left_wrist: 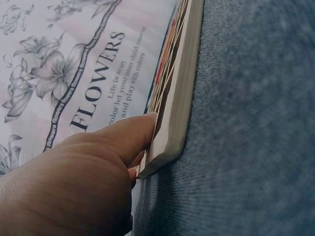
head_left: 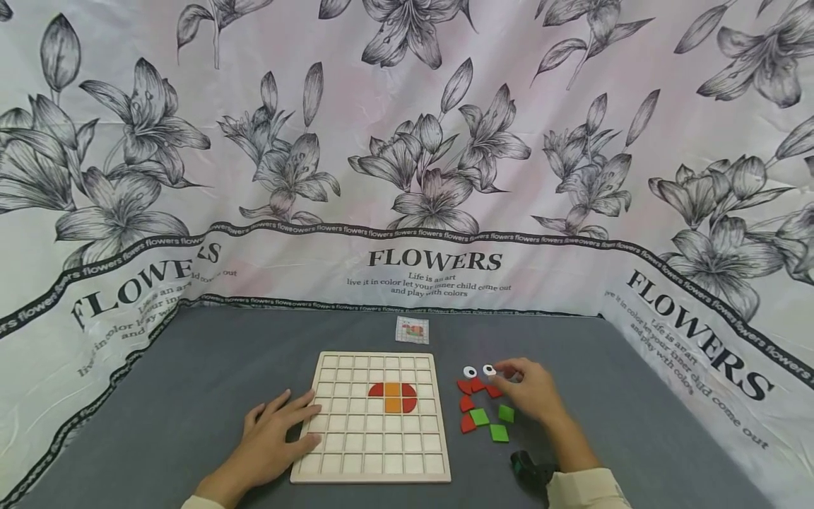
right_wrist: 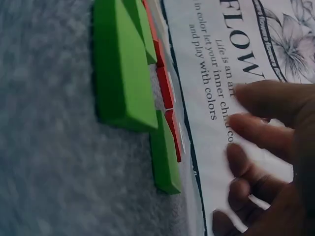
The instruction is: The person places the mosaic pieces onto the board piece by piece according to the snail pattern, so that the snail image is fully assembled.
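A pale wooden grid board (head_left: 356, 463) lies on the table. Two orange squares (head_left: 393, 405) and several red rounded pieces (head_left: 409, 405) sit in its cells. My left hand (head_left: 270, 442) rests on the board's left edge with fingers spread; the left wrist view shows the thumb (left_wrist: 135, 135) against the rim. Right of the board, my right hand (head_left: 537, 392) hovers by a white eye piece (head_left: 488, 370) and a red piece (head_left: 494, 391). In the right wrist view its fingers are apart and bent, with nothing visible between them. Loose green squares (head_left: 499, 433) lie nearby.
A second eye piece (head_left: 469, 372) and several loose red pieces (head_left: 467, 423) lie between board and right hand. Behind the board is a small picture card (head_left: 413, 330). A dark object (head_left: 529, 470) lies beside the right sleeve. Flower-printed cloth (head_left: 439, 276) encloses the grey table.
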Tool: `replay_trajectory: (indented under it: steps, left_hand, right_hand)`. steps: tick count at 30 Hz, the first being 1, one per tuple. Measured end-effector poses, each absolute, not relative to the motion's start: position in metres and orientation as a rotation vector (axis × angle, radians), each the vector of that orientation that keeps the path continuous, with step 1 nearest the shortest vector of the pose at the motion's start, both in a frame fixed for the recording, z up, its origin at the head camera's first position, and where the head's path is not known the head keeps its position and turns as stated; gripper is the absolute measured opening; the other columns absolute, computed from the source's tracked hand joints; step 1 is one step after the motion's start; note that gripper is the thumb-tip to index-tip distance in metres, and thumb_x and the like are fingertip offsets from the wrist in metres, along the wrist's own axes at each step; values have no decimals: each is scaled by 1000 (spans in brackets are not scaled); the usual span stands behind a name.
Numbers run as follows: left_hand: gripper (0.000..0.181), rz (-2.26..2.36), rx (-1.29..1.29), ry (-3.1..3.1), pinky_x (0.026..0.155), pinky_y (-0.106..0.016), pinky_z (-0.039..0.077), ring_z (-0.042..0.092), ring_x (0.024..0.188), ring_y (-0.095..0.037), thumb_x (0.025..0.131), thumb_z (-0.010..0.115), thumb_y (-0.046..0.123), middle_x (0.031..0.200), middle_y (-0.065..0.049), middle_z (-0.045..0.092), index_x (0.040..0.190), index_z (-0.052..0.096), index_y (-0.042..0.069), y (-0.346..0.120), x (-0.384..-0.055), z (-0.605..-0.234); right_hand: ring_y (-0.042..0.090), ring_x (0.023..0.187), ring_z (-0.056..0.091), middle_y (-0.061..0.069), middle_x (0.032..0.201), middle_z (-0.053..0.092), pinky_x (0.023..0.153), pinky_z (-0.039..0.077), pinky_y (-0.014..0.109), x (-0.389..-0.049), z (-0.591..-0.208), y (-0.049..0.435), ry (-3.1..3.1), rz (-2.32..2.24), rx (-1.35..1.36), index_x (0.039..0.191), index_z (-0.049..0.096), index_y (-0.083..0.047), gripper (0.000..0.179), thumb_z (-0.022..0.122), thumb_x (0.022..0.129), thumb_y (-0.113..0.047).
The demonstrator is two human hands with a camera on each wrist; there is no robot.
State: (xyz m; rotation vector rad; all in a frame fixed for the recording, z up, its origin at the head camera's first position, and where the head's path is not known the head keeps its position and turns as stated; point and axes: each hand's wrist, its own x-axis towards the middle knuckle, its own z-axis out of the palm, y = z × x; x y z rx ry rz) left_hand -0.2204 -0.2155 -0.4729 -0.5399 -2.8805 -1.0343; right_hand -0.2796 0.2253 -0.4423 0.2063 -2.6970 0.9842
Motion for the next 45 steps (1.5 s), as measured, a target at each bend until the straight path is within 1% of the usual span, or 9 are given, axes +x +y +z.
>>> replay_trajectory:
  steps: [5,10,16,19,23,27,34,41,45]
  left_hand:
    - [51,-1057,-539,-2879,98,-69,4,24,137,-44,88,68,45,147,-5,43,130,64,16,-215,-219,-472]
    - [50,-1035,-535,-2870,98,-69,3,24,137,-43,88,68,44,147,-4,43,129,64,16,-215,-219,-471]
    - [49,-1028,-529,-2875,99,-69,3,24,137,-43,88,69,42,147,-4,43,130,64,16,-214,-219,-470]
    - [49,-1029,-530,-2878,98,-69,3,25,137,-43,88,68,42,147,-5,43,130,64,16,-214,-219,-470]
    - [49,-1022,-535,-2875,98,-69,4,25,137,-44,89,68,43,147,-5,43,130,64,16,-214,-220,-470]
    - [49,-1007,-534,-2867,98,-69,4,25,136,-44,89,68,42,147,-5,44,129,64,16,-213,-220,-471]
    - [48,-1004,-530,-2863,98,-69,4,26,136,-44,88,69,41,146,-5,44,129,64,16,-213,-219,-471]
    - [49,-1007,-536,-2850,98,-69,4,26,136,-44,89,68,42,146,-6,44,129,64,16,-213,-218,-471]
    - [49,-1018,-540,-2841,97,-70,5,25,136,-45,89,68,42,146,-6,44,129,64,15,-214,-218,-472]
  right_hand:
    - [21,82,59,1,86,62,72,48,44,-282,-454,229,-2788,927,220,92,75,-10,20,82,78,-22]
    - [17,80,57,-4,84,61,76,43,45,-284,-459,231,-2831,832,281,91,75,-14,17,82,77,-19]
    - [18,81,56,-3,88,64,74,43,42,-282,-460,230,-2784,838,361,93,76,-13,23,69,78,3]
    - [20,81,58,1,90,65,71,45,42,-282,-459,230,-2753,875,360,98,75,-9,27,66,78,7]
    - [25,84,60,6,92,63,74,47,47,-280,-458,230,-2760,871,262,98,72,-7,18,76,81,-9]
    - [25,86,58,5,91,61,77,46,49,-279,-457,229,-2807,823,183,95,72,-9,26,81,78,-25]
    - [25,87,57,4,91,60,77,45,49,-280,-460,231,-2856,759,164,97,73,-9,26,81,77,-22]
    - [27,90,56,5,93,61,79,45,50,-280,-459,232,-2885,761,102,92,71,-11,34,82,75,-37]
    - [23,86,56,2,90,60,77,45,48,-280,-457,230,-2879,737,163,94,72,-11,26,80,77,-29]
